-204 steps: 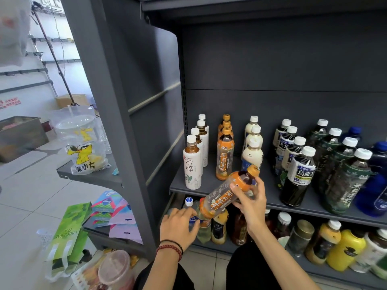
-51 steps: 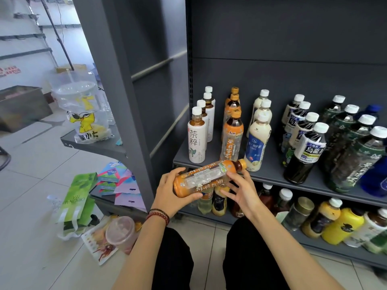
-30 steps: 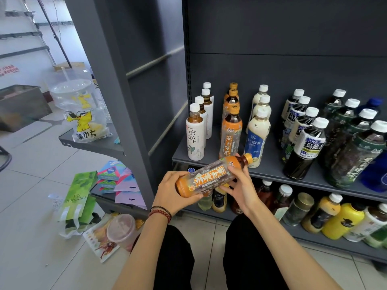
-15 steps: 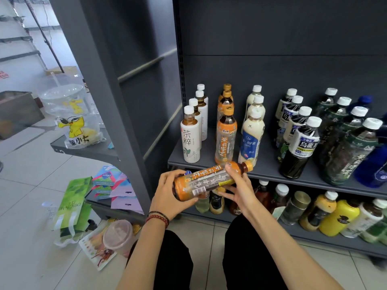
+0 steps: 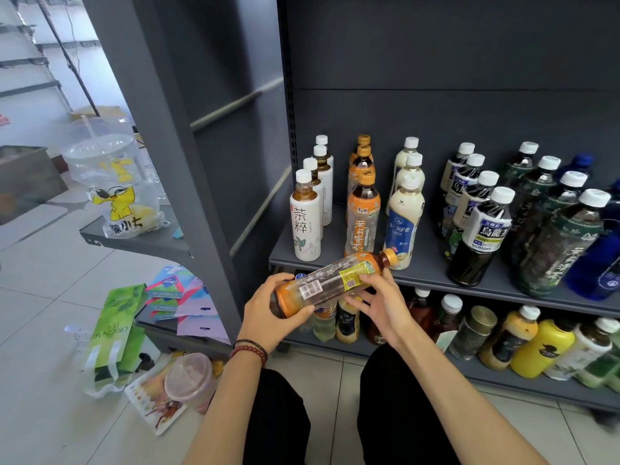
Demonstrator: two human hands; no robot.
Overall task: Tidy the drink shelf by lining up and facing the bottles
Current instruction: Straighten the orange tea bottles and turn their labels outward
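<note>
Just below the shelf [image 5: 427, 268] edge, the left hand [image 5: 268, 307] grips the base of the orange tea bottle [image 5: 330, 285] and the right hand [image 5: 382, 303] its neck end. It lies sideways, barcode up. The rows above look lined up, so I'd say it goes in the orange row [image 5: 362, 216].

Bottle [image 5: 330, 285] sideways between hands, before shelf [image 5: 432, 275] rows.

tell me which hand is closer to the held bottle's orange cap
Right. The right hand holds just below the cap; the left hand grips the base of the bottle.
</note>
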